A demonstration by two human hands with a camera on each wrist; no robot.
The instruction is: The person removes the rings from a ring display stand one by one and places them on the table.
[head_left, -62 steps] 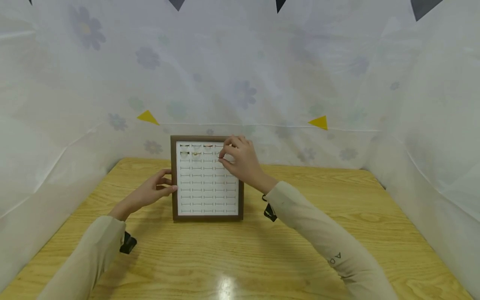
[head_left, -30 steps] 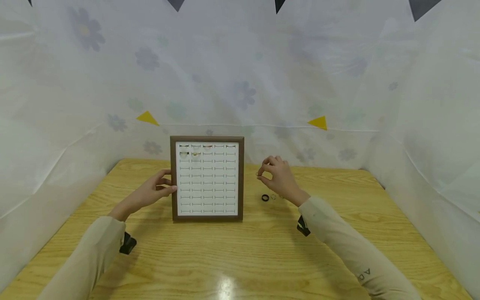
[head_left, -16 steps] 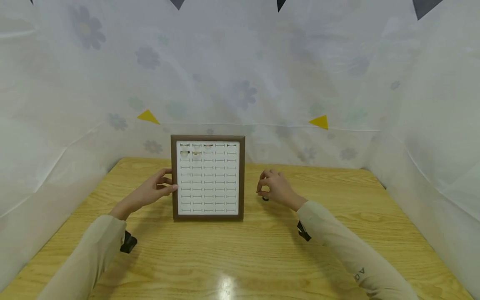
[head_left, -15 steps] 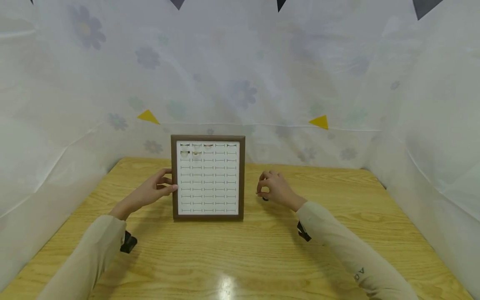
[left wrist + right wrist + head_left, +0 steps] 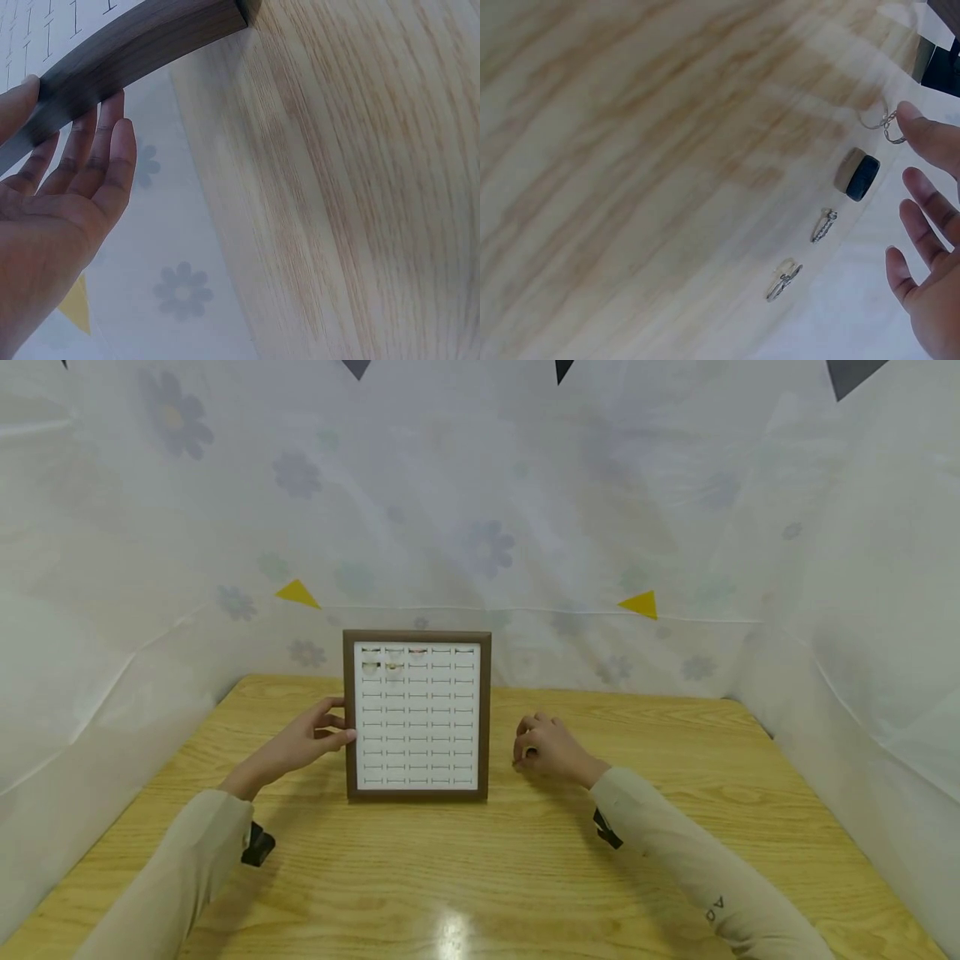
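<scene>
A person's left hand (image 5: 300, 746) rests with straight fingers against the left edge of a brown-framed ring tray (image 5: 417, 714), apparently steadying it where it stands tilted on the wooden bench (image 5: 480, 860); the right hand (image 5: 551, 750), grip loose and empty, lies on the bench right of the tray; its fingertip (image 5: 913, 118) touches a thin silver ring (image 5: 881, 120), beside a black ring (image 5: 857, 174) and two more silver rings (image 5: 823, 225).

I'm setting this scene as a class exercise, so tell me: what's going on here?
A person steadies a brown-framed ring display tray on a wooden table with the left hand against its left edge. The right hand is down on the table beside the tray, one fingertip on a thin ring. In line with it lie a black band ring and two more thin rings. A few rings sit in the tray's top slots.
</scene>
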